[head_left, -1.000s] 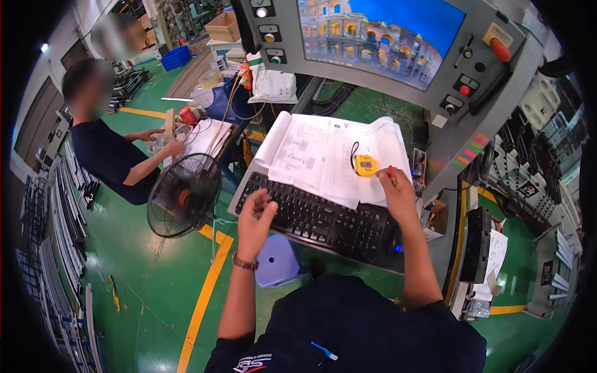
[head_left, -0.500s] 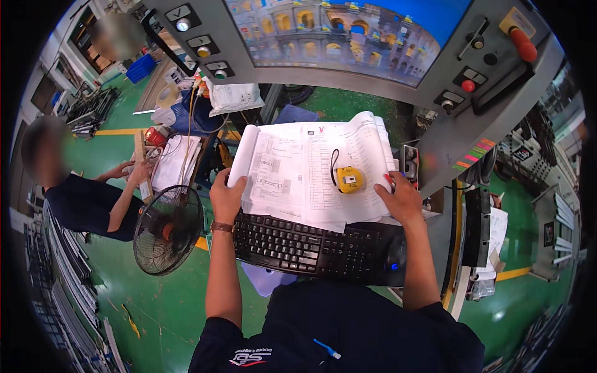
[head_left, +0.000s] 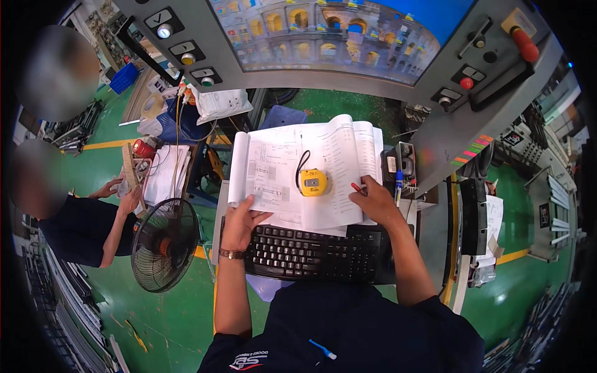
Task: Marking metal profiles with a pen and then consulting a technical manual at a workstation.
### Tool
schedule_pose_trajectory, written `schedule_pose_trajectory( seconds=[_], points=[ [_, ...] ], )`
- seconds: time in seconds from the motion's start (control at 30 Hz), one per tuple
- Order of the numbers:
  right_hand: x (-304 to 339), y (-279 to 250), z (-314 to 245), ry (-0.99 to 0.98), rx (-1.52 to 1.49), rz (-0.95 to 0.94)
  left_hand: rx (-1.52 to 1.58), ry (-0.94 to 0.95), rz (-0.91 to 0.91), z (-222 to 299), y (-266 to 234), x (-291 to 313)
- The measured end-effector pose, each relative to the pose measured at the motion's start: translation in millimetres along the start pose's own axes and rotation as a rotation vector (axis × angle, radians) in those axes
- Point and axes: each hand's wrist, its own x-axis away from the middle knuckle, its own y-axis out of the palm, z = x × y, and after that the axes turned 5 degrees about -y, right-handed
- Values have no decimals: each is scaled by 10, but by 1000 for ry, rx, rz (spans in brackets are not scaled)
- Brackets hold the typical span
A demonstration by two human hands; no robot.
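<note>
- Papers (head_left: 283, 165), bearing a yellow tape measure (head_left: 314, 183), lie just beyond the black keyboard (head_left: 292, 255).
- Left hand (head_left: 238, 227): at their lower-left corner — pinching or not, I cannot tell.
- Right hand (head_left: 377, 202): grasping a red pen (head_left: 356, 186) — at their right side.

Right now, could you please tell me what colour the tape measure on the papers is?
The tape measure is yellow, seen best in the head view.

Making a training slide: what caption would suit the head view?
Yellow tape measure on printed sheets, between the left hand and the right hand holding a red, pen-like object.
</note>
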Motion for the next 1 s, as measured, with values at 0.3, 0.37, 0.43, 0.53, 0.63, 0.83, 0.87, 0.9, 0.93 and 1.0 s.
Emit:
schedule_pose_trajectory(
  seconds=[0.3, 0.37, 0.43, 0.53, 0.63, 0.83, 0.87, 0.9, 0.93, 1.0],
  points=[
    [214, -40, -101, 13, 172, 160, -550, 292, -19, -679, 744, 20],
    [226, -7, -120, -122, 162, 246, -759, 459, 66, -668, 865, 79],
    [191, 5, -201, -240, 145, 261, -847, 541, 66, -648, 895, 119],
    [10, 188, -318, -253, -85, -53, -998, 645, 58, -681, 907, 165],
    [-32, 479, -556, -337, 62, -114, -1023, 666, -15, -623, 831, 145],
    [-85, 763, -567, -160, 177, 80, -905, 712, 28, -175, 197, -217],
    [-68, 760, -577, -91, 188, 113, -1014, 843, 255, -34, 130, -323],
    [-65, 769, -590, -90, 184, 117, -1116, 969, 499, 101, 46, -399],
    [-60, 758, -617, -62, 171, 116, -1117, 974, 493, 177, -82, -485],
    [-68, 770, -627, -48, 156, 112, -1269, 598, 598, 229, -341, -673]
  ],
)
